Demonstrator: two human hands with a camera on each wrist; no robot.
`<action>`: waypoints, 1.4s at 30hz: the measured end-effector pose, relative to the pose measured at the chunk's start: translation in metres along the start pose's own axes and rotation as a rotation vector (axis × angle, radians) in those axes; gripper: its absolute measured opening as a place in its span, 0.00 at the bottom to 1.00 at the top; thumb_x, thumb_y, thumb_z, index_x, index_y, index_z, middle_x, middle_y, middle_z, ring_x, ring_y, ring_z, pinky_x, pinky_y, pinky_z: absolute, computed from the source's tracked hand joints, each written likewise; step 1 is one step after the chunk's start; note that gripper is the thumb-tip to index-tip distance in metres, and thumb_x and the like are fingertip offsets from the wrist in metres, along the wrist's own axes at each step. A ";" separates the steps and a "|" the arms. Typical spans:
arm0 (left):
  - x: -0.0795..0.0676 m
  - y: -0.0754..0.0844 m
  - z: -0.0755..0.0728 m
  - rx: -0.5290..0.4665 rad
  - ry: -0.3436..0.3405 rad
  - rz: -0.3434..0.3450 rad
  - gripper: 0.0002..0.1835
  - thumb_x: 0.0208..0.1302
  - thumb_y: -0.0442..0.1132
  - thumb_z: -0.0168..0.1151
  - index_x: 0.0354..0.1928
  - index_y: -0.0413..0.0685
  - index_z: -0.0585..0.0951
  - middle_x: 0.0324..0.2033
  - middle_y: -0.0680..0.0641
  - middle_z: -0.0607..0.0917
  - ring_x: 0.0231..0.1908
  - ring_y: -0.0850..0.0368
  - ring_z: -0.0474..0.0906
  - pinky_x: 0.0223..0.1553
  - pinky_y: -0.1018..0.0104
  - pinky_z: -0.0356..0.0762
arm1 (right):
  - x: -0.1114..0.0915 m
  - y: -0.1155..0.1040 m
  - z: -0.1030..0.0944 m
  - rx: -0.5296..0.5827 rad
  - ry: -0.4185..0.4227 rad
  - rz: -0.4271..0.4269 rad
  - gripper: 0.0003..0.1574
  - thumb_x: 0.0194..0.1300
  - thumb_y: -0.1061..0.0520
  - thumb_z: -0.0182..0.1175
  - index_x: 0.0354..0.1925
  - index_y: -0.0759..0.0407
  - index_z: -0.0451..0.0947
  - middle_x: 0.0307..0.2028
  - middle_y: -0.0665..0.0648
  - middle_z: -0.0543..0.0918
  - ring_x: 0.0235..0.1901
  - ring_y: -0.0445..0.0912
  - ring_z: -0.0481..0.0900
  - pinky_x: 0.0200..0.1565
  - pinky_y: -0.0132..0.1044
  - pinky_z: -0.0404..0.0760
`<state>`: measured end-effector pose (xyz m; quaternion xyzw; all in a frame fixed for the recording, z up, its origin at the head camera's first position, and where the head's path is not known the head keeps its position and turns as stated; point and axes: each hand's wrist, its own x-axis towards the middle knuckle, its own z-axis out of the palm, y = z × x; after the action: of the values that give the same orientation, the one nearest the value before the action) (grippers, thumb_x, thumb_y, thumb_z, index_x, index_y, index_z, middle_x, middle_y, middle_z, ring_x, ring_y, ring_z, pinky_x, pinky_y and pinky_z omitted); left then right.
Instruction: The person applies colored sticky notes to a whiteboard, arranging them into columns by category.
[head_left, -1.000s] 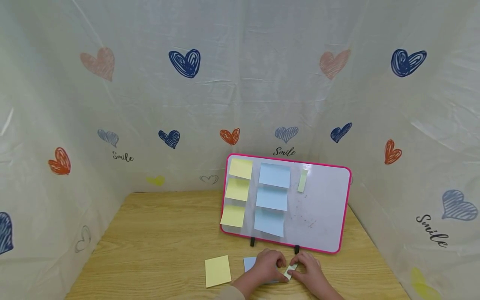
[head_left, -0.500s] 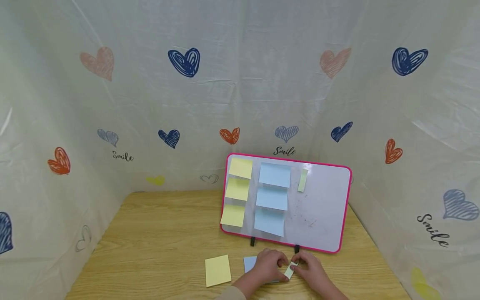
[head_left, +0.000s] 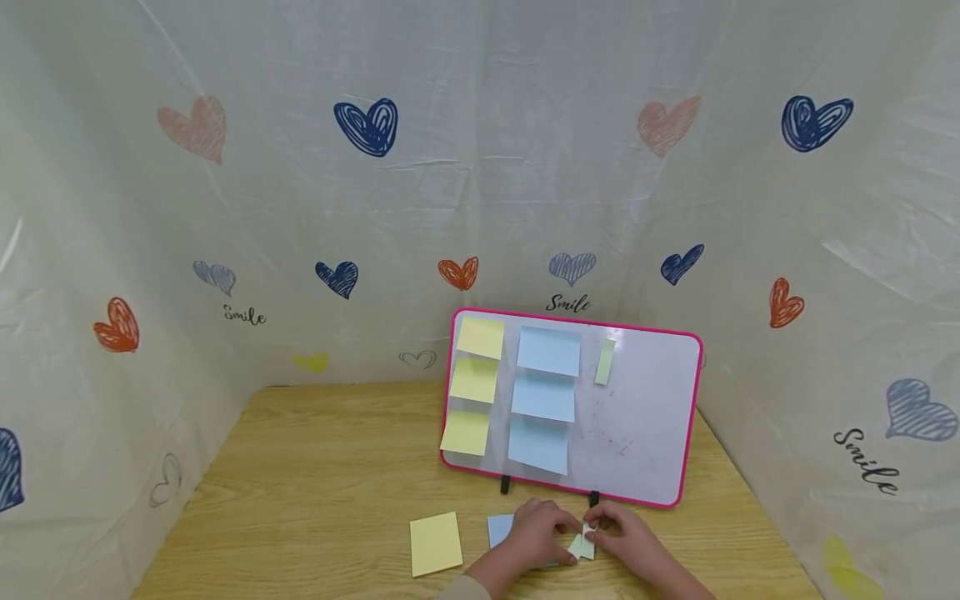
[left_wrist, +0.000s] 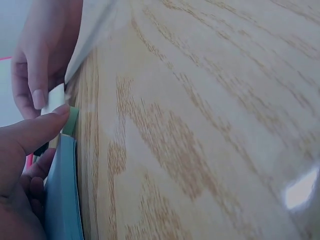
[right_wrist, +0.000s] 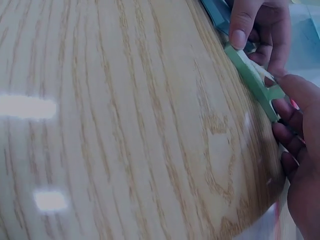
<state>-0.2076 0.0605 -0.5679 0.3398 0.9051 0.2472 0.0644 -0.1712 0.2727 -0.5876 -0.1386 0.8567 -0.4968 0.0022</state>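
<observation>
A small pale green sticky note pad (right_wrist: 250,77) stands between my hands near the table's front. The left hand (head_left: 531,537) holds its near end, the thumb on top. My right hand (head_left: 628,542) pinches the top sticky note (head_left: 588,546), which is turned at an angle to the pad. In the left wrist view that sheet (left_wrist: 55,97) looks whitish and lifted; whether it still sticks to the pad I cannot tell. Partly under the left hand lies a blue sticky note pad (head_left: 498,527). To its left is a yellow sticky note pad (head_left: 436,544).
Behind the hands a pink-rimmed whiteboard (head_left: 645,408) leans on black feet (head_left: 594,498). It bears columns of yellow notes (head_left: 474,379) and blue notes (head_left: 543,396), plus one narrow green note (head_left: 605,362). A heart-print curtain (head_left: 480,192) surrounds the wooden table (head_left: 322,475).
The right hand has shifted slightly right, swinging the top green note away from the pad's line. My left hand has stayed in place on the pad.
</observation>
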 end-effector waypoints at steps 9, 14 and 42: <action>-0.002 0.003 -0.003 -0.003 0.002 -0.011 0.26 0.40 0.50 0.82 0.46 0.66 0.86 0.28 0.67 0.74 0.31 0.71 0.60 0.36 0.73 0.61 | 0.002 -0.008 -0.012 0.023 -0.107 0.072 0.23 0.54 0.53 0.73 0.46 0.60 0.79 0.40 0.51 0.81 0.40 0.41 0.76 0.44 0.33 0.77; -0.002 0.001 -0.002 0.010 0.004 0.001 0.25 0.40 0.51 0.81 0.46 0.66 0.85 0.28 0.67 0.74 0.32 0.71 0.60 0.36 0.73 0.61 | 0.005 -0.011 -0.012 -0.004 -0.089 0.051 0.23 0.52 0.53 0.74 0.44 0.61 0.80 0.37 0.48 0.81 0.39 0.40 0.77 0.44 0.33 0.77; -0.001 0.005 -0.010 -0.050 -0.109 -0.045 0.27 0.46 0.49 0.79 0.51 0.79 0.82 0.33 0.68 0.73 0.37 0.69 0.62 0.38 0.67 0.61 | 0.024 -0.027 -0.029 -0.094 0.032 0.195 0.14 0.54 0.65 0.71 0.39 0.59 0.80 0.29 0.49 0.81 0.31 0.43 0.77 0.34 0.33 0.78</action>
<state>-0.2067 0.0588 -0.5570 0.3306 0.9012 0.2494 0.1274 -0.1925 0.2794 -0.5466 -0.0466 0.8884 -0.4557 0.0304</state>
